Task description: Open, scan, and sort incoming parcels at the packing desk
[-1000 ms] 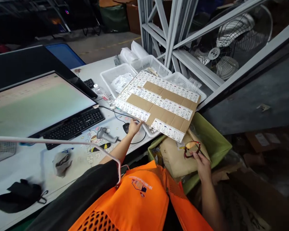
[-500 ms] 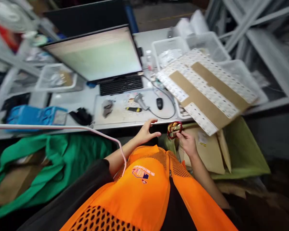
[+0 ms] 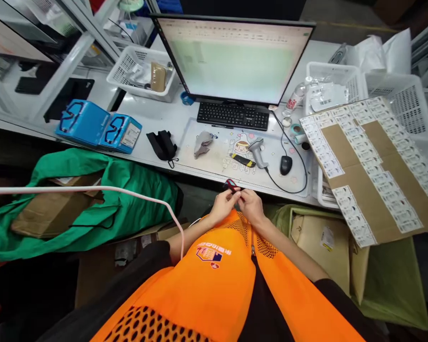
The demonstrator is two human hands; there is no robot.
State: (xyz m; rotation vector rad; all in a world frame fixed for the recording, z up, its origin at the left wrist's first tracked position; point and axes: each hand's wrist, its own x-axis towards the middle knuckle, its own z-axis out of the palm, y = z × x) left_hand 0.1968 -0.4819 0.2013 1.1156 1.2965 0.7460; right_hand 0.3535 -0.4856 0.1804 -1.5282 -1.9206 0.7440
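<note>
A pair of red-framed sunglasses (image 3: 230, 184) is held in front of my vest, just off the desk's front edge. My left hand (image 3: 224, 206) is closed on it, thumb and fingers pinched. Against it, my right hand (image 3: 251, 206) is closed too, its fingertips meeting the left ones at the glasses. Much of the frame is hidden behind my fingers. On the desk beyond lie a grey cloth pouch (image 3: 203, 144), a black glasses case (image 3: 162, 145), a yellow-and-black cutter (image 3: 242, 160) and a barcode scanner (image 3: 258, 152).
Blue boxes (image 3: 87, 126) with glasses printed on them stand at the left. A monitor (image 3: 231, 61), keyboard (image 3: 233, 115) and mouse (image 3: 286, 165) occupy the middle. A stickered cardboard sheet (image 3: 385, 180) overhangs the right side. A pink-white cable (image 3: 142, 195) crosses in front of a green sack (image 3: 135, 190).
The view has swung left. My left hand, open and apart before, has come together with my right hand at the sunglasses, which the right hand alone was holding.
</note>
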